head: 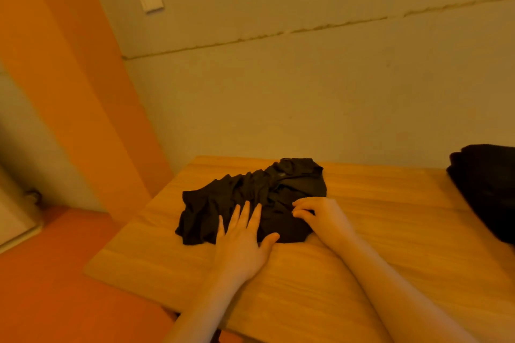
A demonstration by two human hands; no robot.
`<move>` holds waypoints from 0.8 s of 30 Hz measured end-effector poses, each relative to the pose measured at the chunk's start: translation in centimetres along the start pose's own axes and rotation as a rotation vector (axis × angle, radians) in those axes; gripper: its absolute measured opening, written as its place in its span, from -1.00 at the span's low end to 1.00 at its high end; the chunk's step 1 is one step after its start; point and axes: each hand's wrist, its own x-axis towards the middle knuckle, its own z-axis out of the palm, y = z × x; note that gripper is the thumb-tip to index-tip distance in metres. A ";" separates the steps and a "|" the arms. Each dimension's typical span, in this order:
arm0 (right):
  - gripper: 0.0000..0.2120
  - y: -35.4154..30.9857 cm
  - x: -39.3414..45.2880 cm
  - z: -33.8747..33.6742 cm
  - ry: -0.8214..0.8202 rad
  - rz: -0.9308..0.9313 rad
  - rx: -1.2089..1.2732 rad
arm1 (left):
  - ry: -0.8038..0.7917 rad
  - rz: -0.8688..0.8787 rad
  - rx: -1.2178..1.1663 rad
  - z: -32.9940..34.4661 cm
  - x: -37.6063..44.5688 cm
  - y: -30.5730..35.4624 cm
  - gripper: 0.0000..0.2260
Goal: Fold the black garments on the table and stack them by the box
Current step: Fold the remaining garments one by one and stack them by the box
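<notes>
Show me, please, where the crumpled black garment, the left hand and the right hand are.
Crumpled black garment [250, 189]: head view, on its wrinkled middle.
Left hand [241, 245]: head view, on the back of the hand.
Right hand [323, 216]: head view, on the knuckles.

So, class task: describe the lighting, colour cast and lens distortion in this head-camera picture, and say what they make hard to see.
Head view: dim light with a strong orange cast; the wide lens tilts and bows the wall crack; the crumpled black garment keeps only faint folds, and the dark pile at the right edge is near featureless; the left hand and right hand look soft.
</notes>
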 end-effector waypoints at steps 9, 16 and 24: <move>-0.39 -1.8 -1.6 0.9 -0.156 -0.045 -0.096 | -0.041 -0.152 -0.003 -1.5 0.6 -3.2 -0.37; -0.31 -2.2 -1.0 2.2 -0.092 -0.011 -0.148 | 0.244 0.190 -0.147 -1.9 1.2 -1.3 -0.70; -0.34 -1.8 -0.7 1.9 -0.058 -0.013 0.019 | 0.211 0.203 -0.185 -3.5 2.3 -2.3 -0.63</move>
